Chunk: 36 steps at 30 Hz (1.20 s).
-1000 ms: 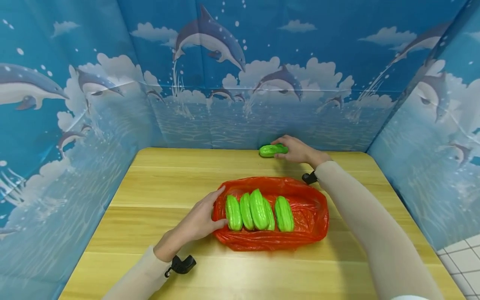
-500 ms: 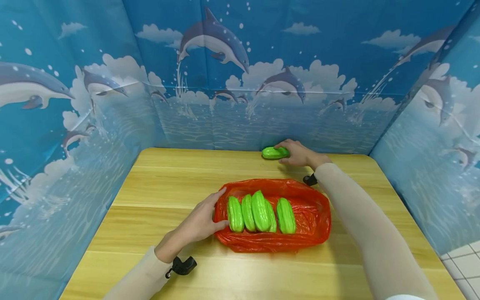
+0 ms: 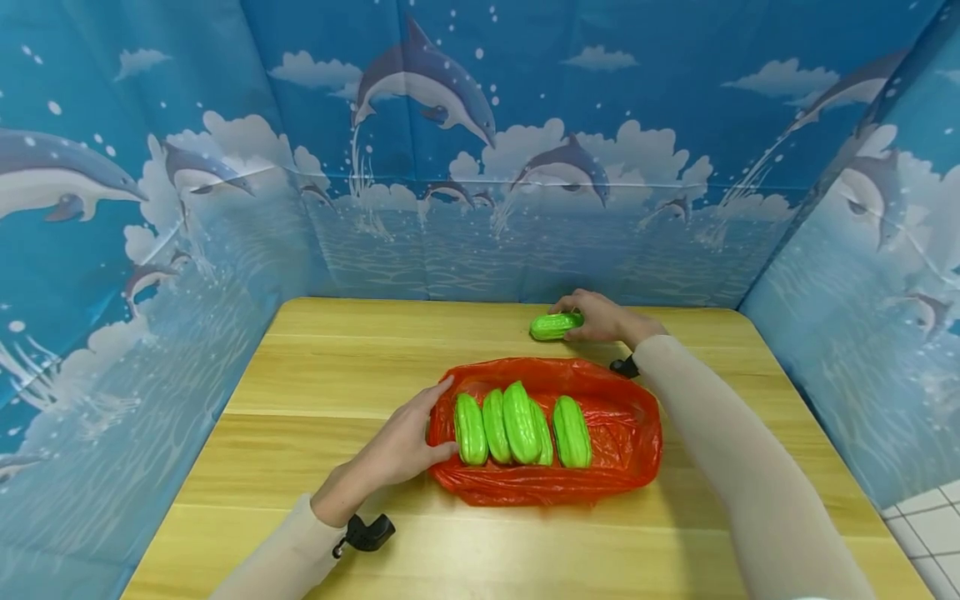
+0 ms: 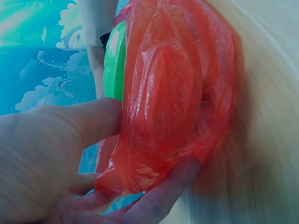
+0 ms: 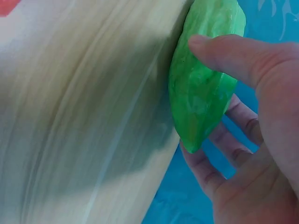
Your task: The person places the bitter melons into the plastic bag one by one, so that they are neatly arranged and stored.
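Note:
A green ridged bitter melon (image 3: 550, 327) lies near the back of the table. My right hand (image 3: 602, 318) holds it by its right end. In the right wrist view the thumb lies over the bitter melon (image 5: 198, 98), with fingers round its far side and its pointed tip showing. My left hand (image 3: 401, 439) grips the left end of an opened red plastic bag (image 3: 621, 442). Thumb and fingers take that bag (image 4: 161, 102) from both sides in the left wrist view. Several more bitter melons (image 3: 572, 433) stand side by side inside, mostly in its left and middle part.
The wooden table (image 3: 315, 367) has a blue dolphin-print curtain (image 3: 465, 242) along its back and sides. The bag stands between my two arms, its right part showing bare red plastic. White tiles (image 3: 926, 525) appear at the lower right.
My right hand has drawn the bitter melon off the table's back edge, toward me and slightly right. The left hand keeps its grip on the bag.

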Tool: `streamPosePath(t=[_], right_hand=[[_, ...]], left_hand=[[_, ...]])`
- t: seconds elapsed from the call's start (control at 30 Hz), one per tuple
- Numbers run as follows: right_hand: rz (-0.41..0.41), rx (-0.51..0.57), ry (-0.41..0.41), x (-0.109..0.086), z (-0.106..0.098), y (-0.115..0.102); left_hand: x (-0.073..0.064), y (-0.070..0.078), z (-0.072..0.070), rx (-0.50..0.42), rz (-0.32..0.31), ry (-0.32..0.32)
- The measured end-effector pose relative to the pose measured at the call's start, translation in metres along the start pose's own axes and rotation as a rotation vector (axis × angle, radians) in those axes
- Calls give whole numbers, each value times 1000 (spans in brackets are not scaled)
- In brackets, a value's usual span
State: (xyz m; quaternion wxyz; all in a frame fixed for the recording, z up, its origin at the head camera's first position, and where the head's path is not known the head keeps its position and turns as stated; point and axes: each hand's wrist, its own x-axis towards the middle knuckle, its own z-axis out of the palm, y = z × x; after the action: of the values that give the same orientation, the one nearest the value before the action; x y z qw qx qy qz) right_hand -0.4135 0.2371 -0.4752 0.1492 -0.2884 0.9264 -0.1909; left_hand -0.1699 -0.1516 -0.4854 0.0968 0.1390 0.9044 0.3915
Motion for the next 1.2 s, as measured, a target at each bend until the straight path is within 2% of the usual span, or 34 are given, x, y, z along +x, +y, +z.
streamPosePath(t=[0.47,1.2], right_hand=[[0,7,24,-9,-2,-4],[-81,-22,144,-34,-17,-22]], left_hand=[[0,3,3,-4,9,2],[2,7,7,-3,10,-1]])
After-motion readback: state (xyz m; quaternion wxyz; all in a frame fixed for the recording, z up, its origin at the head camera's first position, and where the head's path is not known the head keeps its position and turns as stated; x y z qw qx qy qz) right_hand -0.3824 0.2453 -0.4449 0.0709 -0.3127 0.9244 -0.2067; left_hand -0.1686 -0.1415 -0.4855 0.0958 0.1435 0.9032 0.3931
